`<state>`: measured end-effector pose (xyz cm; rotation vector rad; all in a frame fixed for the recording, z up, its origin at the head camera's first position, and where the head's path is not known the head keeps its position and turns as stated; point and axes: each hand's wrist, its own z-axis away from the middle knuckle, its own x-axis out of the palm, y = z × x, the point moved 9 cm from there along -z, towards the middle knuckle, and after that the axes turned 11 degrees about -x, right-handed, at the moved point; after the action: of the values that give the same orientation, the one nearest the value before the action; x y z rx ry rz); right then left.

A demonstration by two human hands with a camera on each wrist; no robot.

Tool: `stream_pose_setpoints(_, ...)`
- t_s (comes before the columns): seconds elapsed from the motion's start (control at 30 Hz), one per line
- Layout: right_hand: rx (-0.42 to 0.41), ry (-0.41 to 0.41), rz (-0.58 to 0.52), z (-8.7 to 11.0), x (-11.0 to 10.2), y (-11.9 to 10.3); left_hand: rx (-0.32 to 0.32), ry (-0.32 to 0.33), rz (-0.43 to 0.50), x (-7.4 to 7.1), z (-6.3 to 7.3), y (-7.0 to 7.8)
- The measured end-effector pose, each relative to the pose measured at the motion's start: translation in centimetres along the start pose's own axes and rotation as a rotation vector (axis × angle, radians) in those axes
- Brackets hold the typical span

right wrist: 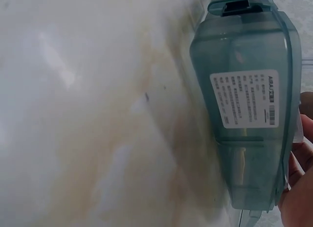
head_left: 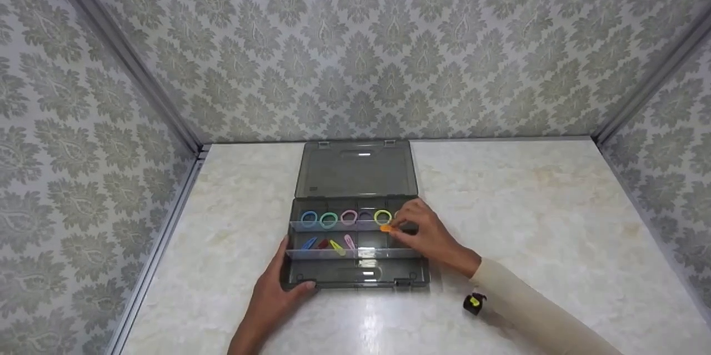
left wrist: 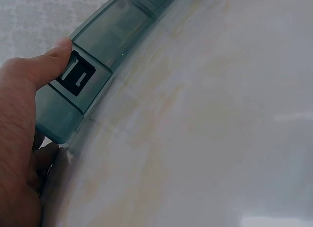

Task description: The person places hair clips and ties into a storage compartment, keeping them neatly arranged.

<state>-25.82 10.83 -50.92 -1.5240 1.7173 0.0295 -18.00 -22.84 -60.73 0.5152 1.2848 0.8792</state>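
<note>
A dark translucent organizer box (head_left: 355, 271) lies with its lid (head_left: 356, 169) folded back. My left hand (head_left: 269, 294) grips its front left corner, thumb on the front wall beside a latch (left wrist: 77, 74). Over the right part of the middle row, my right hand (head_left: 425, 230) pinches a small orange hair clip (head_left: 385, 228), mostly covered by the fingertips. Blue (head_left: 309, 243), red, yellow (head_left: 337, 248) and pink hair clips (head_left: 349, 241) lie in the middle row's left part. Behind them, the back row holds several coloured hair ties (head_left: 329, 220), one partly hidden by my right hand.
Clear dividers (head_left: 322, 254) separate the rows. A small black object with a yellow mark (head_left: 474, 304) is beside my right forearm on the marbled table (head_left: 527, 205). Patterned walls (head_left: 361, 60) enclose the back and sides. A white label (right wrist: 246, 99) is on the box's side.
</note>
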Motion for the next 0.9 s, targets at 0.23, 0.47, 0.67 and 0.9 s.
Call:
stream_pose_setpoints(0.23,0.011,-0.052,-0.005,-0.2,1.3,-0.2,-0.017,0.001,0.006,-0.4,0.2,-0.4)
stream_pose_setpoints(0.47,0.019,-0.113,0.049,-0.3,1.7,-0.4,0.035,0.012,0.012,0.0,0.0,0.0)
stream_pose_setpoints(0.67,0.042,-0.165,0.079,-0.8,2.5,-0.6,0.047,0.023,0.013,-0.1,0.1,0.0)
stream_pose_setpoints(0.9,0.083,-0.238,0.112,-1.4,3.5,-0.6,0.035,0.015,0.015,0.0,0.1,0.0)
